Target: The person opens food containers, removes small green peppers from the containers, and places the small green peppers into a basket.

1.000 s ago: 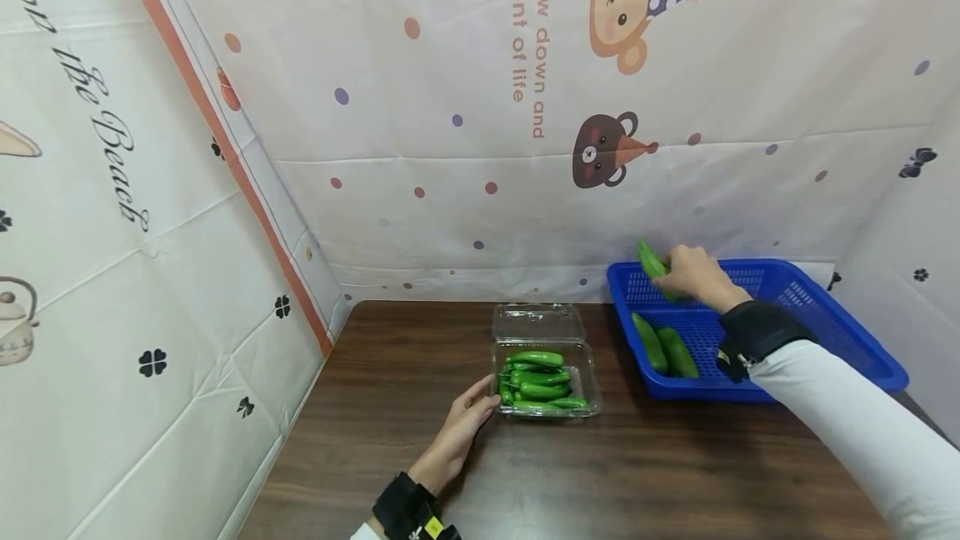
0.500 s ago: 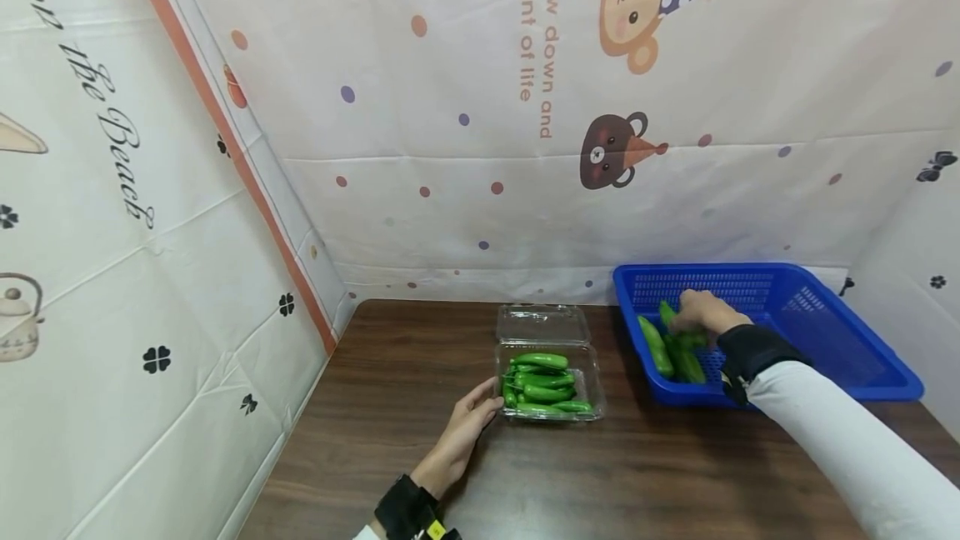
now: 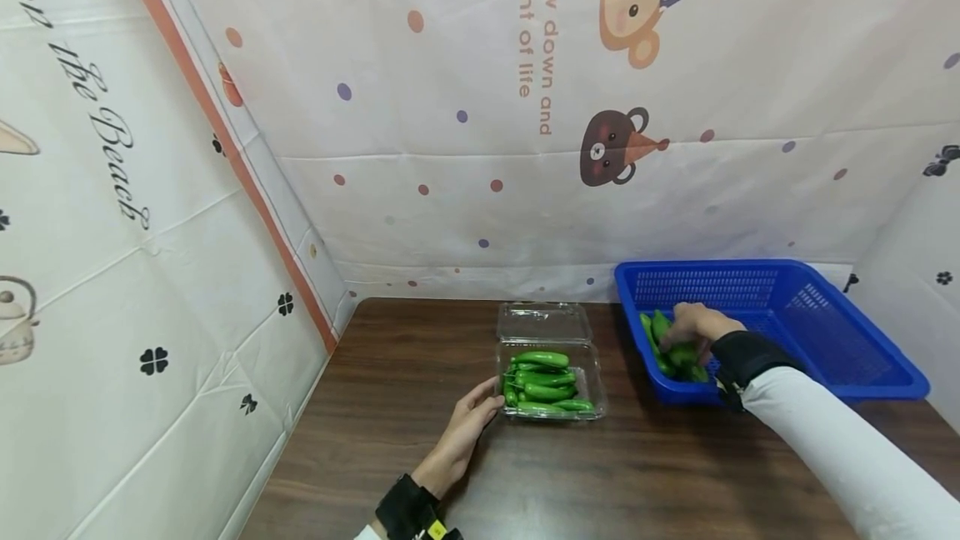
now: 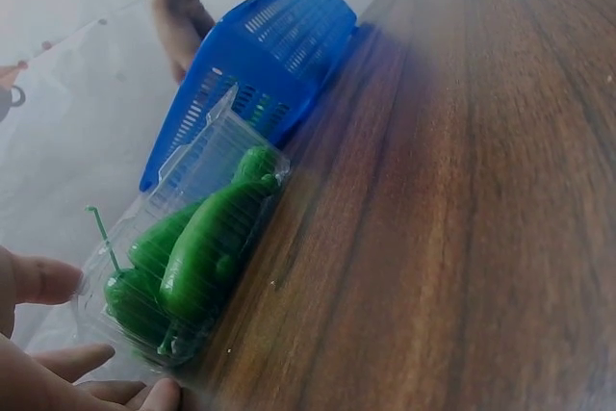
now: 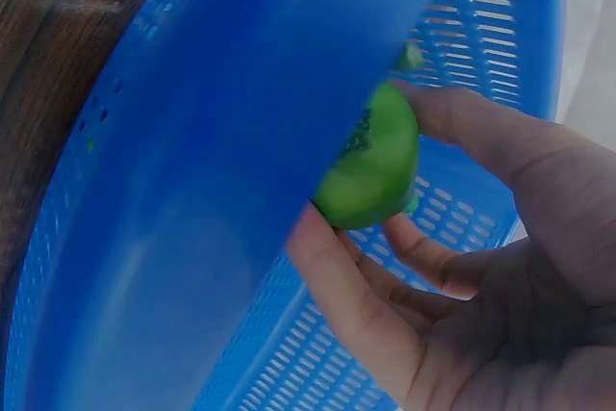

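The right hand had dropped into the blue basket, fingers curled round a green pepper (lifted a second earlier); left hand rested open against the clear box.

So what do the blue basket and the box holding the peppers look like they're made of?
Blue basket: seemingly rigid moulded plastic, with slotted walls and a smooth, slightly glossy rim. Clear box: thin transparent plastic clamshell with glints; the green peppers show through its walls.
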Demonstrator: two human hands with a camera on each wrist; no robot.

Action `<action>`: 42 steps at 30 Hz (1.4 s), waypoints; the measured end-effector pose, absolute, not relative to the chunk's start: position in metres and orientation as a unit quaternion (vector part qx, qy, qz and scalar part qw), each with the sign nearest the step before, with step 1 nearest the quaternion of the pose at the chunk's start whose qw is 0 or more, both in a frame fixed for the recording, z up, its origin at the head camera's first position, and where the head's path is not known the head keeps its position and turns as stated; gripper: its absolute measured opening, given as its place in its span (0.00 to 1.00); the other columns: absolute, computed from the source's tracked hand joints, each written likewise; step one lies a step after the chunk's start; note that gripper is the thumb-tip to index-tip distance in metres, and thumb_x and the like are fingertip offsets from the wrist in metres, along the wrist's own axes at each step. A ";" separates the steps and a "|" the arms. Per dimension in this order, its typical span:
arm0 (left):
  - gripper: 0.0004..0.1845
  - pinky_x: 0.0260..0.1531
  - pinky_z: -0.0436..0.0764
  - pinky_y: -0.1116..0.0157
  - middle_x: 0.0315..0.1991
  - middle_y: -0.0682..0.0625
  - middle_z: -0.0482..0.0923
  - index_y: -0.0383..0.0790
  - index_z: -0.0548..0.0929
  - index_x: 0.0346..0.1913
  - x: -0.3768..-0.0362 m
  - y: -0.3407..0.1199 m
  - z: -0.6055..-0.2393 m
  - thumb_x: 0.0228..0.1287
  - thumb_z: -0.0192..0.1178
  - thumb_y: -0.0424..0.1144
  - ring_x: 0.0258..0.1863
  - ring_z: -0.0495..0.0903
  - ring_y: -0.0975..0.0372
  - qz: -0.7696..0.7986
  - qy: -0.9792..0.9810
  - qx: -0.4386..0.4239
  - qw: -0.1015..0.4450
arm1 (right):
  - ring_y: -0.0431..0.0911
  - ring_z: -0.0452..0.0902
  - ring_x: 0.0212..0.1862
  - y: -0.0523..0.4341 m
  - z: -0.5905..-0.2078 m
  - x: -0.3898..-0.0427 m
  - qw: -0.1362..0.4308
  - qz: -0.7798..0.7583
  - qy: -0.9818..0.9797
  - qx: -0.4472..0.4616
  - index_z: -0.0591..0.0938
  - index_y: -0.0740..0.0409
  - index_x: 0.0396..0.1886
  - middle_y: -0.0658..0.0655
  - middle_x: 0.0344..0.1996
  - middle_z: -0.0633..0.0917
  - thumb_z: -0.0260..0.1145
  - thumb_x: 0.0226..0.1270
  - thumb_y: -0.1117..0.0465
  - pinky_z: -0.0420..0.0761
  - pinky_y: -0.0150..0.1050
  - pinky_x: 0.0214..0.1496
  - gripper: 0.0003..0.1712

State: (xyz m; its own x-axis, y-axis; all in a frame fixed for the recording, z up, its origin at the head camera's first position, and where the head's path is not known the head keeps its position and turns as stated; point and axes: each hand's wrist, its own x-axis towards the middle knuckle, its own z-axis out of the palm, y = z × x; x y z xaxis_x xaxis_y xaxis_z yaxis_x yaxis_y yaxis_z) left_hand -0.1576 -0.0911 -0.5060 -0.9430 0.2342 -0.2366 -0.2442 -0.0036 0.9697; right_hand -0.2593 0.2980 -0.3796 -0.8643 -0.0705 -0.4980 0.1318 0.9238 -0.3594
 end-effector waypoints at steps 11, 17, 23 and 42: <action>0.33 0.77 0.66 0.46 0.80 0.33 0.53 0.38 0.63 0.78 -0.157 -0.090 -0.503 0.77 0.56 0.45 0.78 0.58 0.41 0.710 0.683 -0.001 0.172 | 0.58 0.88 0.34 0.298 -0.374 -0.253 0.288 -0.173 0.941 0.036 0.72 0.76 0.45 0.75 0.40 0.78 0.75 0.63 0.58 0.92 0.47 0.39 0.28; 0.33 0.77 0.66 0.45 0.80 0.33 0.53 0.37 0.62 0.78 -0.156 -0.090 -0.502 0.77 0.56 0.45 0.78 0.59 0.41 0.709 0.684 -0.001 0.173 | 0.58 0.88 0.35 0.299 -0.374 -0.252 0.293 -0.168 0.940 0.051 0.70 0.79 0.49 0.77 0.42 0.78 0.76 0.62 0.57 0.92 0.46 0.40 0.33; 0.33 0.77 0.66 0.45 0.80 0.33 0.53 0.38 0.62 0.78 -0.157 -0.091 -0.501 0.76 0.56 0.45 0.78 0.59 0.41 0.706 0.686 -0.004 0.176 | 0.56 0.89 0.32 0.301 -0.375 -0.252 0.277 -0.165 0.946 0.031 0.71 0.81 0.49 0.78 0.41 0.78 0.70 0.68 0.56 0.92 0.46 0.37 0.31; 0.33 0.77 0.66 0.44 0.79 0.31 0.53 0.36 0.62 0.78 -0.157 -0.090 -0.502 0.76 0.56 0.44 0.77 0.60 0.40 0.707 0.686 -0.006 0.171 | 0.61 0.81 0.36 0.300 -0.359 -0.253 0.070 -0.151 0.986 -0.015 0.81 0.69 0.46 0.70 0.38 0.84 0.63 0.72 0.57 0.81 0.55 0.32 0.17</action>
State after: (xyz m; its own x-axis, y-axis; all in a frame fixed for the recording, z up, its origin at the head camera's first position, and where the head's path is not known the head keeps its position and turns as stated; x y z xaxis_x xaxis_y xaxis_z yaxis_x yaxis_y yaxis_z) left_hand -0.1567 -0.0899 -0.5022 -0.9412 0.2338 -0.2439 -0.2509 0.0000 0.9680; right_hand -0.2525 0.3000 -0.3594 -0.9899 -0.0507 -0.1326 -0.0086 0.9538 -0.3004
